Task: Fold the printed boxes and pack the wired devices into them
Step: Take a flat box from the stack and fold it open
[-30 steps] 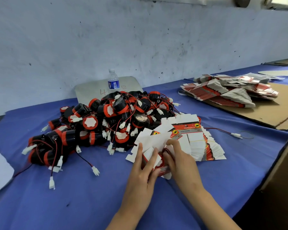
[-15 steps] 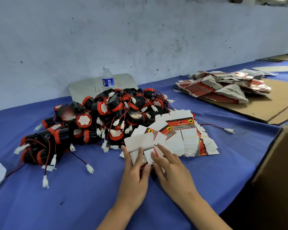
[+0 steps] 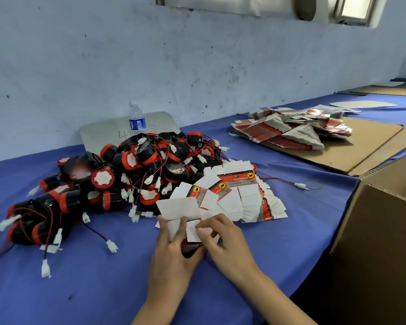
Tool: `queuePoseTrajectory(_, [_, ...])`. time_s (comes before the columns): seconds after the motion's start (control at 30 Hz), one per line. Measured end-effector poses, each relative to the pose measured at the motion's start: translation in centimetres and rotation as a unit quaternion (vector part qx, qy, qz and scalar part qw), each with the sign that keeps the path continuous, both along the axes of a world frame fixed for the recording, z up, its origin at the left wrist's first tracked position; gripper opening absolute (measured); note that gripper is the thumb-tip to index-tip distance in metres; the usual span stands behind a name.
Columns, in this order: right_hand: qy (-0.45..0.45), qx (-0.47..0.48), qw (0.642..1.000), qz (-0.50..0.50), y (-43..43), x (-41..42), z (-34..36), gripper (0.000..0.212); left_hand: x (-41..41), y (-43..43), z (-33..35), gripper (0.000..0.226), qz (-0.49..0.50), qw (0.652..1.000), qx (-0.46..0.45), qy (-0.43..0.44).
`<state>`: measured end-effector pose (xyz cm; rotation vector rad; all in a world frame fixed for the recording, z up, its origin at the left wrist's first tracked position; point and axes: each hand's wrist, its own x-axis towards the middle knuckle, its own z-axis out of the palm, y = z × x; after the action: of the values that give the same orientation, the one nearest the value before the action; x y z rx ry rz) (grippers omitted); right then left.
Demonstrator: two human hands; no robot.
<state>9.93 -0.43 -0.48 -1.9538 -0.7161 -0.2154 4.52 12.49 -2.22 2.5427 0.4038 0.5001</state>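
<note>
Head view shows one flat white-and-red printed box blank (image 3: 185, 219), half opened, held just in front of the fanned stack of flat printed cartons (image 3: 239, 198) on the blue cloth-covered table (image 3: 92, 285). Left hand (image 3: 174, 256) grips the blank from below with fingers curled over its white flaps; right hand (image 3: 223, 240) pinches a flap at its right edge. Folding looks barely begun: no finished box shows near the stack. Just left of the stack, the heap of black-and-red round wired devices with white plugs (image 3: 127, 174) lies unpacked. Well right of the stack, a brown corrugated carton (image 3: 380, 231) stands open, its contents hidden. Behind the stack to the right, another pile of flat red-and-white blanks (image 3: 291, 130) waits on brown cardboard. By this evidence nearly all the work remains.
</note>
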Motion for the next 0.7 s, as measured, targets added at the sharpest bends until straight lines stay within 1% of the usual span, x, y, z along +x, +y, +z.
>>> queuePoseTrajectory(0.07, [0.040,0.040,0.998,0.000,0.0,0.2,0.9,0.017,0.1,-0.2,-0.1,0.081,0.024,0.999,0.032,0.019])
queuePoseTrajectory(0.13, [0.122,0.138,0.983,-0.010,0.2,0.7,2.3,0.019,-0.1,-0.6,0.2,0.079,0.039,0.995,0.085,0.028])
queuePoseTrajectory(0.17, [0.145,0.174,0.973,-0.031,0.3,1.0,3.0,0.019,-0.2,-0.7,0.6,0.077,0.038,0.992,0.120,0.023])
queuePoseTrajectory(0.23, [0.147,0.193,0.968,-0.068,0.9,1.9,4.4,0.015,-0.3,-0.7,0.9,0.074,0.036,0.986,0.160,-0.009])
queuePoseTrajectory(0.27, [0.148,0.196,0.968,-0.059,1.4,2.3,5.1,0.013,-0.2,-0.6,0.9,0.073,0.033,0.986,0.161,-0.012])
queuePoseTrajectory(0.33, [0.164,0.193,0.967,0.009,2.4,2.8,6.3,0.020,-0.2,-0.5,0.6,0.070,0.016,0.993,0.119,0.012])
queuePoseTrajectory(0.4, [0.158,0.140,0.975,0.077,3.3,3.0,7.0,0.028,-0.1,-0.2,-0.2,0.069,0.008,0.995,0.096,0.008])
queuePoseTrajectory(0.47, [0.117,0.061,0.986,0.105,3.9,3.2,6.8,0.025,-0.2,0.0,-0.4,0.069,-0.002,0.996,0.091,0.002])
queuePoseTrajectory(0.53, [0.101,0.014,0.988,0.117,4.3,3.2,6.2,0.021,-0.1,0.1,-0.1,0.071,-0.011,0.997,0.080,0.014])
queuePoseTrajectory(0.6, [0.102,0.012,0.988,0.115,4.3,3.4,5.8,0.020,-0.2,-0.1,-0.3,0.072,-0.013,0.995,0.099,0.021])
queuePoseTrajectory(0.7, [0.138,0.043,0.982,0.120,4.3,3.6,5.6,0.019,-0.3,-0.7,0.0,0.068,-0.012,0.993,0.119,0.021])
